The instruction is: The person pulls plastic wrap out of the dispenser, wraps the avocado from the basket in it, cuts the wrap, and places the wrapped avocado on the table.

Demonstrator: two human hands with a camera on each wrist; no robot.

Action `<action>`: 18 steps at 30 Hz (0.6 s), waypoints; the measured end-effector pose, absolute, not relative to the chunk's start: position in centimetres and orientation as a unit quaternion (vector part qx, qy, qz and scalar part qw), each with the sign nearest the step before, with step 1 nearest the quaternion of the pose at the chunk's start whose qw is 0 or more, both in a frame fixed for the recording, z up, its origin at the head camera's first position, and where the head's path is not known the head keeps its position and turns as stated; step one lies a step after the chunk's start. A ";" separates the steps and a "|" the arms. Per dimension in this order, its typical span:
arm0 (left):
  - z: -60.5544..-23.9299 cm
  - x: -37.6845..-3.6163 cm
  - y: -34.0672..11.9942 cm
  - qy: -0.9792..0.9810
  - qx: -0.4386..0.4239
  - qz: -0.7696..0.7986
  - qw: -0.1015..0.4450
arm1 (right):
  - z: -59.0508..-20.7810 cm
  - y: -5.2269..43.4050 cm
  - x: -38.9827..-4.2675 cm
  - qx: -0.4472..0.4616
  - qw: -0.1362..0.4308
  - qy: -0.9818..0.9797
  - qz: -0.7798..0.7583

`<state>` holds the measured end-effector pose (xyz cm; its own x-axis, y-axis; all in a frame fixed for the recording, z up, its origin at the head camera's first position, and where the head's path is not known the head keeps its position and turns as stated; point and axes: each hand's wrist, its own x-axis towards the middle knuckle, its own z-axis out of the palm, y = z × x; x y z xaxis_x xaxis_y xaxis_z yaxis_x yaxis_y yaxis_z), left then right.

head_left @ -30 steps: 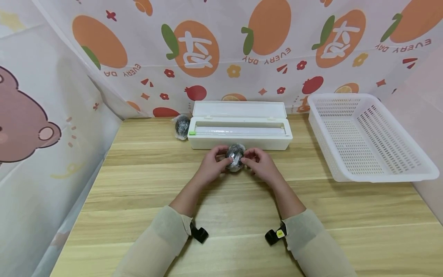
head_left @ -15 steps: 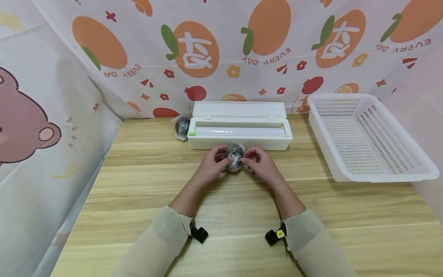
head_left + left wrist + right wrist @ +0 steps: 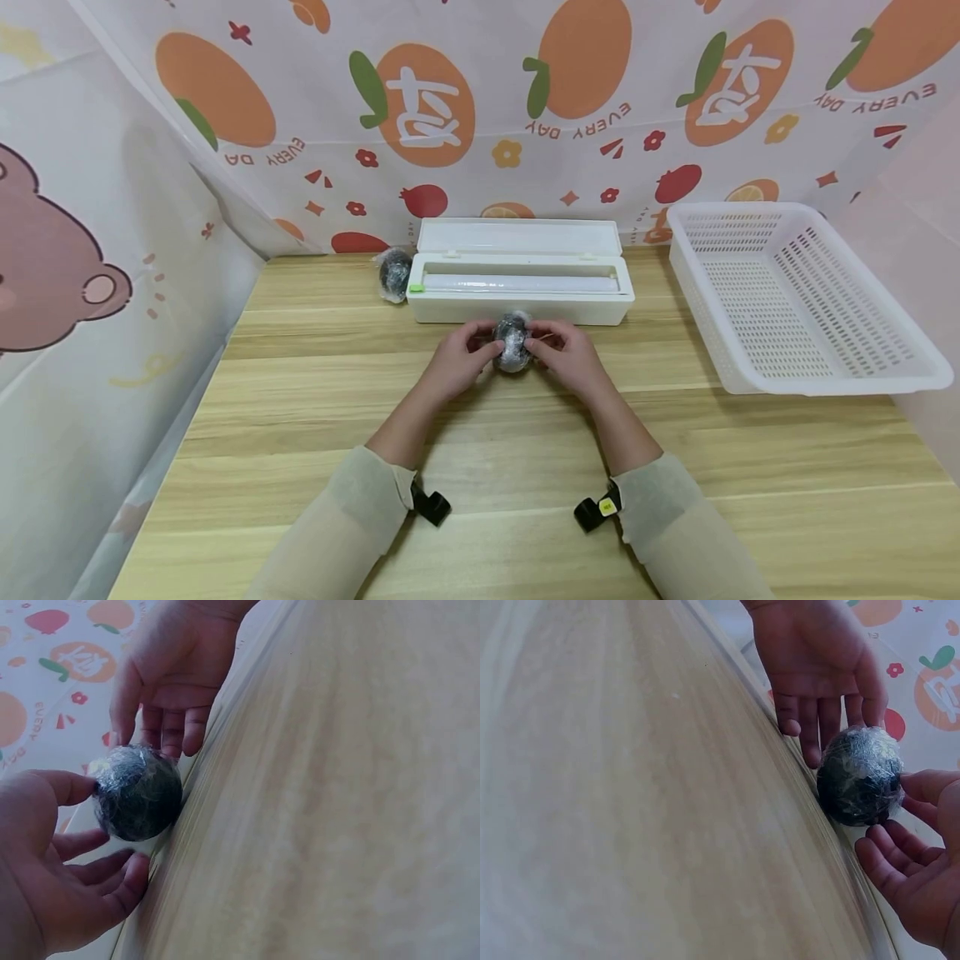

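Note:
A dark, rounded thing wrapped in cling film (image 3: 513, 343) is between both hands in front of the white box, its wrap shiny and crinkled. My left hand (image 3: 459, 360) holds its left side, thumb on the near face and fingers curled around behind. On the opposite side my right hand (image 3: 564, 358) holds it the same way. In the left wrist view the wrapped thing (image 3: 139, 793) looks nearly black under the film, with the left thumb tip at its edge. The right wrist view shows the right thumb and fingers around the wrapped thing (image 3: 861, 776).
The long white cling film box (image 3: 521, 312) stands with its lid up and a roll (image 3: 517, 284) inside. A second dark wrapped thing (image 3: 394, 276) sits at its left end. To the right is a white plastic basket (image 3: 720, 333). A printed cloth (image 3: 480, 108) hangs behind the table.
The wrapped thing has shifted very slightly right and turned a little between the hands. The fingers of both hands have moved slightly nearer the body. Box and basket have stayed put.

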<state>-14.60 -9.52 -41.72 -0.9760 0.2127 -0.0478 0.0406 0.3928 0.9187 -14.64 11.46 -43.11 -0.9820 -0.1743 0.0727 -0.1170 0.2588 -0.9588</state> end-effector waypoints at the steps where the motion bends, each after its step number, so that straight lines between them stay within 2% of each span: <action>1: -41.7 -14.6 -9.6 0.830 0.076 0.547 0.080 | -43.1 11.4 -14.6 -0.091 0.026 0.793 -0.602; 6: -41.6 -14.6 -9.6 0.813 0.079 0.569 0.095 | -43.1 11.5 -14.6 -0.089 0.035 0.798 -0.595; 18: -41.9 -14.7 -9.6 0.812 0.076 0.571 0.091 | -43.0 11.5 -14.7 -0.096 0.034 0.796 -0.597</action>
